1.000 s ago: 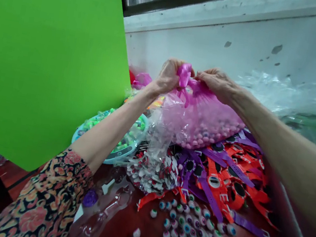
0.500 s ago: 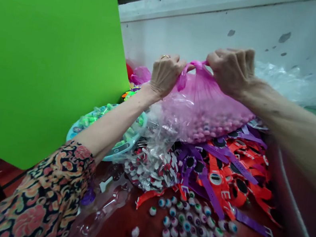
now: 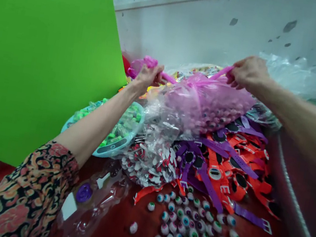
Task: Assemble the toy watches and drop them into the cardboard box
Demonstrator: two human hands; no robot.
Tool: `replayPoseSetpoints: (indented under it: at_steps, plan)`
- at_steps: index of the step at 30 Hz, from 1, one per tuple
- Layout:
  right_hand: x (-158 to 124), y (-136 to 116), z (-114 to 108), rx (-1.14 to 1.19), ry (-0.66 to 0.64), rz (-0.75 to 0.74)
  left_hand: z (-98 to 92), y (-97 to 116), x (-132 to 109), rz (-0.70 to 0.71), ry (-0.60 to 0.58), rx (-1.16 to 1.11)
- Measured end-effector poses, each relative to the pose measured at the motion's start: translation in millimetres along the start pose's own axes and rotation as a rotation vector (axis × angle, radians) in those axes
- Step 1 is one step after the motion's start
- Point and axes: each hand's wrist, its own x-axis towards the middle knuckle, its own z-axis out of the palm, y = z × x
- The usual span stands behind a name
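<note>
A pink plastic bag (image 3: pixel 209 103), see-through and filled with small toy eyeballs, lies on top of the heap. My left hand (image 3: pixel 149 77) is closed round one twisted end of it, and pink film bunches up beyond the fingers. The other twisted end is gripped by my right hand (image 3: pixel 248 74). Between the hands the bag's neck is drawn together. Under and in front of it are a clear bag of red and white pieces (image 3: pixel 151 158) and purple and orange toy watches (image 3: pixel 223 162). Loose toy eyeballs (image 3: pixel 191 225) lie scattered on the red surface nearest me.
A light-blue basket (image 3: pixel 113 149) with green pieces stands left of the clear bag. The large green board (image 3: pixel 41 54) rises at the left. Clear plastic sheeting (image 3: pixel 312 79) lies at the back right, against the white wall (image 3: pixel 190 31). A purple coil (image 3: pixel 84 192) sits at front left.
My hands have moved apart, the left one leftward and down, the right one rightward. The bag's handles are now pulled out sideways, and its top has dropped and drawn in.
</note>
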Motion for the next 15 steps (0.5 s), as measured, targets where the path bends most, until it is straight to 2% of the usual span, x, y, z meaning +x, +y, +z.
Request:
replayPoseSetpoints:
  at_steps: [2,4,6,8,11,13,15]
  plan:
    - [0,-21,-5,0.235,-0.040,-0.015,-1.1,19,11,-0.125,0.075,-0.448]
    - [-4,-44,-11,0.486,-0.054,-0.094,-2.8,38,21,-0.250,0.166,-0.875]
    - [-10,-67,-19,0.696,-0.053,-0.209,-7.4,54,32,-0.313,0.259,-1.046]
    - [-18,-86,-24,0.817,-0.048,-0.298,-15.2,63,41,-0.330,0.341,-1.060]
    - [-26,-99,-19,0.911,-0.027,-0.303,-23.4,64,43,-0.265,0.355,-0.948]
    - [-29,-98,-6,0.942,-0.042,-0.244,-18.9,60,33,-0.223,0.277,-0.842]
    - [-30,-91,9,0.949,-0.102,-0.202,-5.8,57,17,-0.168,0.125,-0.717]
